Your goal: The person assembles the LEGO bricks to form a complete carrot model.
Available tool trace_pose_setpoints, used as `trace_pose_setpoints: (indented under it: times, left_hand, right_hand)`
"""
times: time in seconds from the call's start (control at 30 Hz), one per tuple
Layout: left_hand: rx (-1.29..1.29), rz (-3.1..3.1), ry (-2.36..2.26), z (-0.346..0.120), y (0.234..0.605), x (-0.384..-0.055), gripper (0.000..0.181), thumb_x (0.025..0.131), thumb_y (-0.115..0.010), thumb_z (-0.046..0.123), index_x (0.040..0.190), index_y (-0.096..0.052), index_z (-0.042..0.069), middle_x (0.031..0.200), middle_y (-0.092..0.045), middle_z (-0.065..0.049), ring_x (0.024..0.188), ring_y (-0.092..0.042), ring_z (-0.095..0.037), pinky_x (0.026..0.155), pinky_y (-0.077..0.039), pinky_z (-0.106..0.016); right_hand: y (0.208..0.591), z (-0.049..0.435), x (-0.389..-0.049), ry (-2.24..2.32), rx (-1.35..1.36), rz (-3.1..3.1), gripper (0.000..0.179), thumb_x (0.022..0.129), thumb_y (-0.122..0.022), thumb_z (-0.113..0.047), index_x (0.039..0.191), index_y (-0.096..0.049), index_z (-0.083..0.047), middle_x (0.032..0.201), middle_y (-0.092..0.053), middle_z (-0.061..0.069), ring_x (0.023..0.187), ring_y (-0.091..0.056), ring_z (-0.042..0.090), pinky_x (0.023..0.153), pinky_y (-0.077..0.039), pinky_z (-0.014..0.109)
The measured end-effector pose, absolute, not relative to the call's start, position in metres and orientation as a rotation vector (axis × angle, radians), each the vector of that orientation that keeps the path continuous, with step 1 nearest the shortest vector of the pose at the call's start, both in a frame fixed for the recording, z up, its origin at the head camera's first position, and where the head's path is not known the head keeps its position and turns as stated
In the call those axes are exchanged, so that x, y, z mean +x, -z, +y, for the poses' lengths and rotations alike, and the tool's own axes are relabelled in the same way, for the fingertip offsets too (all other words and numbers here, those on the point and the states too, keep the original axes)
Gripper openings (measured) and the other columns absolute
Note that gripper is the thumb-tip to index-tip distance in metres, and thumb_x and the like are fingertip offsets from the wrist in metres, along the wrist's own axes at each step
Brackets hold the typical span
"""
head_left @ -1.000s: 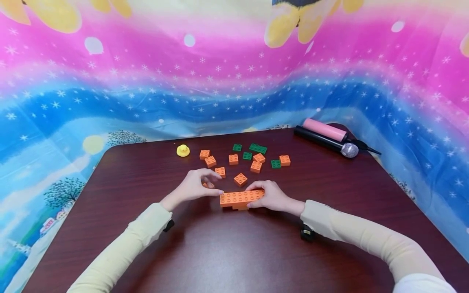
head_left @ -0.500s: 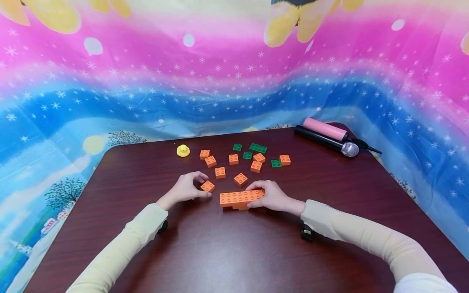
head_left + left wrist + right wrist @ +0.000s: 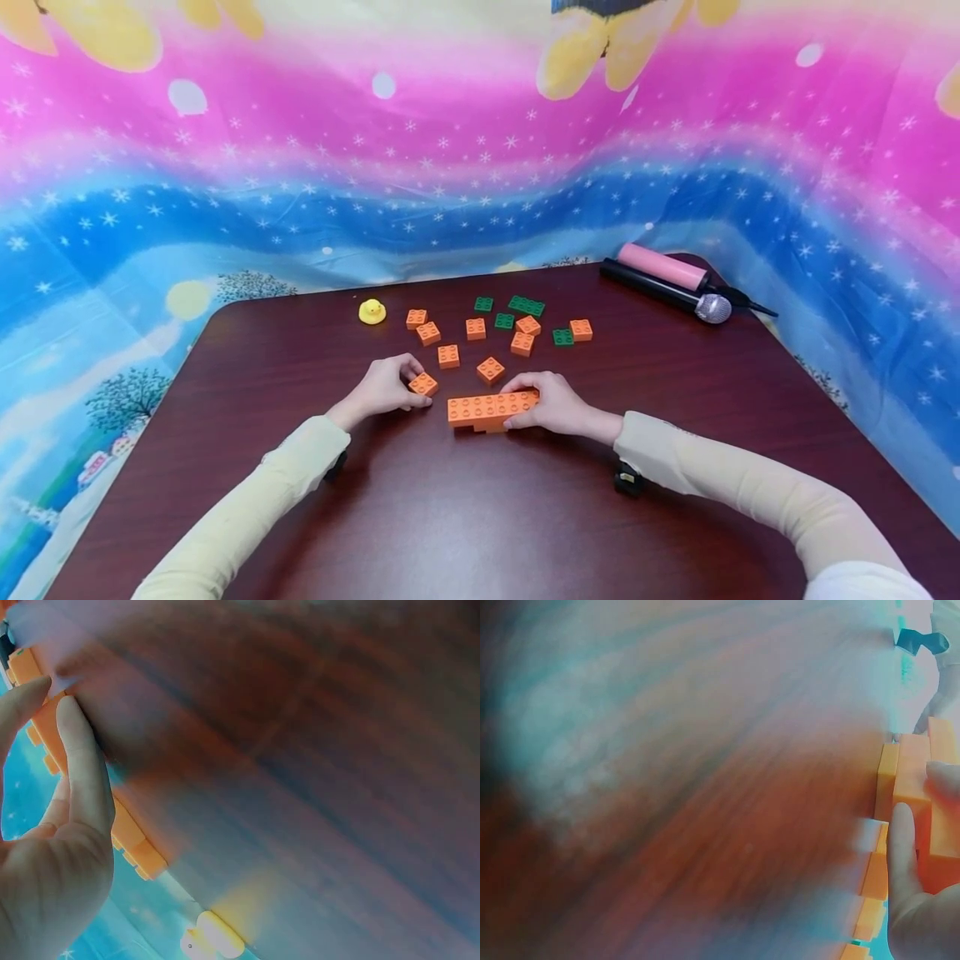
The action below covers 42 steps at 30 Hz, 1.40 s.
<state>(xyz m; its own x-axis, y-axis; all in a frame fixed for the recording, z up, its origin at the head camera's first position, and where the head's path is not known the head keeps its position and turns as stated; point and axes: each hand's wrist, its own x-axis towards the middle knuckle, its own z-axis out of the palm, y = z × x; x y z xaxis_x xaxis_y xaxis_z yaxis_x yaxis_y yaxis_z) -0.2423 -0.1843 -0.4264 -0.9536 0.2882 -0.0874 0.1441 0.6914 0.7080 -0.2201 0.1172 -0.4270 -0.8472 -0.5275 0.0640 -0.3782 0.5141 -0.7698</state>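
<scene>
In the head view my left hand [image 3: 381, 386] pinches a square orange toy brick [image 3: 423, 384], thumb on its near side and fingers on its far left. The left wrist view shows thumb and finger at the orange brick [image 3: 49, 727]. My right hand [image 3: 557, 404] grips the right end of a long orange brick build [image 3: 476, 410], with studs on top and a narrower layer underneath. From the right wrist, a thumb and finger lie against the stacked orange build [image 3: 913, 769]; the rest of that hand is cut off.
Several loose orange bricks [image 3: 491, 371] and green bricks [image 3: 527, 306] lie scattered beyond the hands. A yellow rubber duck [image 3: 372, 312] sits at the back left. A microphone [image 3: 660, 287] and a pink cylinder [image 3: 662, 266] lie at the back right of the dark table [image 3: 480, 517].
My left hand has moved left, away from the build's left end, and its fingers have closed on the loose orange brick. The right hand stays on the build.
</scene>
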Motion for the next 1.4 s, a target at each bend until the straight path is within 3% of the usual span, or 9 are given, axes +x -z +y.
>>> trace_pose_setpoints:
  times: [0.3, 0.63, 1.03, 1.4]
  left_hand:
    - [0.470, 2.745, -1.124, -0.184, 0.427, -0.240, 0.038, 0.074, -0.080, 0.012, 0.107, -0.062, 0.002, 0.098, -0.065, -0.012, 0.067, -0.064, -0.012, 0.062, -0.054, -0.027]
    - [0.625, 2.636, -1.338, -0.175, 0.405, -0.234, 0.042, 0.078, -0.078, 0.010, 0.115, -0.061, 0.003, 0.111, -0.063, -0.016, 0.075, -0.063, -0.015, 0.073, -0.056, -0.029]
    - [0.853, 2.474, -1.358, -0.158, 0.394, -0.221, 0.038, 0.081, -0.076, 0.011, 0.116, -0.061, 0.003, 0.098, -0.062, -0.012, 0.072, -0.058, -0.012, 0.068, -0.053, -0.023]
    - [0.839, 2.453, -1.301, -0.153, 0.401, -0.214, 0.037, 0.081, -0.075, 0.014, 0.115, -0.062, 0.006, 0.091, -0.063, -0.006, 0.070, -0.059, -0.012, 0.068, -0.053, -0.024]
  right_hand:
    - [0.426, 0.116, -0.223, 1.235, -0.802, 2.573, 0.037, 0.071, -0.085, -0.024, 0.105, -0.071, -0.018, 0.104, -0.069, -0.001, 0.088, -0.056, 0.015, 0.080, -0.045, 0.031]
    - [0.421, 0.119, -0.228, 1.238, -0.792, 2.584, 0.035, 0.073, -0.084, -0.022, 0.105, -0.071, -0.016, 0.106, -0.069, 0.002, 0.088, -0.057, 0.015, 0.078, -0.048, 0.031]
    - [0.425, 0.119, -0.229, 1.244, -0.780, 2.585, 0.036, 0.072, -0.084, -0.024, 0.105, -0.071, -0.017, 0.105, -0.069, 0.001, 0.089, -0.057, 0.015, 0.079, -0.048, 0.032]
    - [0.426, 0.119, -0.226, 1.260, -0.760, 2.556, 0.034, 0.073, -0.083, -0.025, 0.105, -0.071, -0.018, 0.105, -0.068, 0.001, 0.087, -0.055, 0.016, 0.077, -0.047, 0.032]
